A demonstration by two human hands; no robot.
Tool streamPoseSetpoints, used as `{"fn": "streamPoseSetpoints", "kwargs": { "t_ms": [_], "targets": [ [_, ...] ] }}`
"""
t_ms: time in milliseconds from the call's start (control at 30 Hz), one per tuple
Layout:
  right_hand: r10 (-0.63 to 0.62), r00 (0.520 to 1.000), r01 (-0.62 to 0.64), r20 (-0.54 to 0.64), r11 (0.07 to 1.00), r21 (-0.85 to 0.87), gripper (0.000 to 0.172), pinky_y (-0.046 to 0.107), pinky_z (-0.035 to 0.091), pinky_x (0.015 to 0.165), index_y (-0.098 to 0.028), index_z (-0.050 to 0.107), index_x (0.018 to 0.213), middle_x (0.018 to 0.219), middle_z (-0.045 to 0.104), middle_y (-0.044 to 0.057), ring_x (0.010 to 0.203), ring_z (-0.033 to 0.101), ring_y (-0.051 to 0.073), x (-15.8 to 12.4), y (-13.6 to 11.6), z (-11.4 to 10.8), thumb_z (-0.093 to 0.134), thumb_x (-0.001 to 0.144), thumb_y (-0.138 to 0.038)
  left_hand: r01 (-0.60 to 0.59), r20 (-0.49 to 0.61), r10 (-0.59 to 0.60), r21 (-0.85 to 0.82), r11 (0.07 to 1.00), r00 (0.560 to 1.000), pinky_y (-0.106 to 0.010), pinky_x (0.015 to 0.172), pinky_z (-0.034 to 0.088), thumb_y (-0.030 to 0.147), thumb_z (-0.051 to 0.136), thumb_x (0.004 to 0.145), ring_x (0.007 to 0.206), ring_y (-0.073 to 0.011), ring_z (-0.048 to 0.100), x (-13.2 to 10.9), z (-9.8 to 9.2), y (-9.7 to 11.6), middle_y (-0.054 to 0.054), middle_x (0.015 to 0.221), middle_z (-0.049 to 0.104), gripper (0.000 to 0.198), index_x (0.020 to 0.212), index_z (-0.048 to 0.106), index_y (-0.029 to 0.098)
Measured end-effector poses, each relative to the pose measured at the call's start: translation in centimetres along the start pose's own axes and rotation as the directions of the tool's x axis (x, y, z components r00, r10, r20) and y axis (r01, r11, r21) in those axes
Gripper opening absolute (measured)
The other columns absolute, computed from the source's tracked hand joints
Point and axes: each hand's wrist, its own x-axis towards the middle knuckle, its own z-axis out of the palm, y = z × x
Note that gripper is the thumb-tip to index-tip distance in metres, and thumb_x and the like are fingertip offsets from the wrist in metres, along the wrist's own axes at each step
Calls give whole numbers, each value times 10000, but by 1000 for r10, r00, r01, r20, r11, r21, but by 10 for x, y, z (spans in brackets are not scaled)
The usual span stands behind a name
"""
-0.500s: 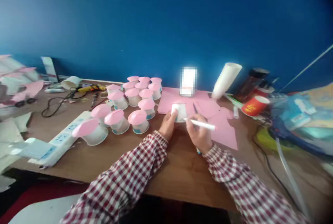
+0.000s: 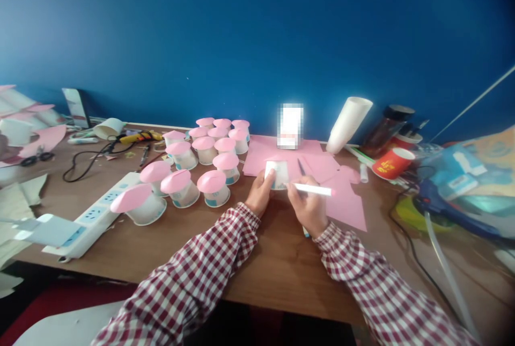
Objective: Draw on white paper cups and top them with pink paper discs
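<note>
My left hand [image 2: 259,194] is closed on the left side of a white paper cup [image 2: 277,172], thumb across its front. Faint printing shows on the cup's lower part. In my right hand [image 2: 309,207] a white marker [image 2: 314,190] with a pink end is pinched, its near end close to the cup's right side. Whether the marker's tip touches the cup, I cannot tell. Behind both hands lie pink paper sheets [image 2: 257,155]. To the left stand several short paper cups with round pink paper tops [image 2: 212,180].
A white power strip [image 2: 96,212] lies left of the topped cups. A stack of white cups [image 2: 349,125] leans near the blue wall. On the right are a red cup [image 2: 393,163], a dark bottle [image 2: 388,129] and a blue glue gun [image 2: 446,209]. Scissors [image 2: 37,158] lie far left.
The view has shifted very slightly. My right hand's marker lies a little flatter than before. Both hands stay at the cup with the same holds.
</note>
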Motion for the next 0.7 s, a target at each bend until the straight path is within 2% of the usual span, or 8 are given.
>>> {"fn": "streamPoseSetpoints", "kwargs": {
  "t_ms": [100,367,567,700],
  "targets": [
    [-30,999,30,-13,1000,-9,126,258,485,582,-189,572,799,716,623,16,624,595,142,1,0,-2,617,840,-300,-1,-4,1,4,1000,1000,-277,706,467,504,571,820,770,-151,589,0,1,0,-62,923,643,419,1050,588,153],
    [-16,997,12,-70,998,-64,224,244,457,532,-184,588,710,631,631,6,544,579,134,2,2,-5,644,825,-368,-38,-33,41,92,995,999,-337,822,481,496,619,785,885,-207,609,0,0,-2,-75,929,667,419,1029,636,156],
    [21,995,-29,-101,996,-86,302,244,440,515,-180,602,638,564,621,10,505,564,137,4,4,-5,648,811,-423,-20,-38,23,79,997,999,-351,885,469,439,657,769,960,-228,604,-1,1,-2,-73,974,672,385,1036,644,161],
    [81,993,-84,-84,996,-38,299,249,444,537,-179,592,643,564,612,8,517,563,137,4,3,-5,634,823,-415,21,-4,-21,-17,1000,1000,-356,847,490,463,629,790,920,-214,615,-2,2,1,-78,977,665,399,1050,622,160]
  ]
}}
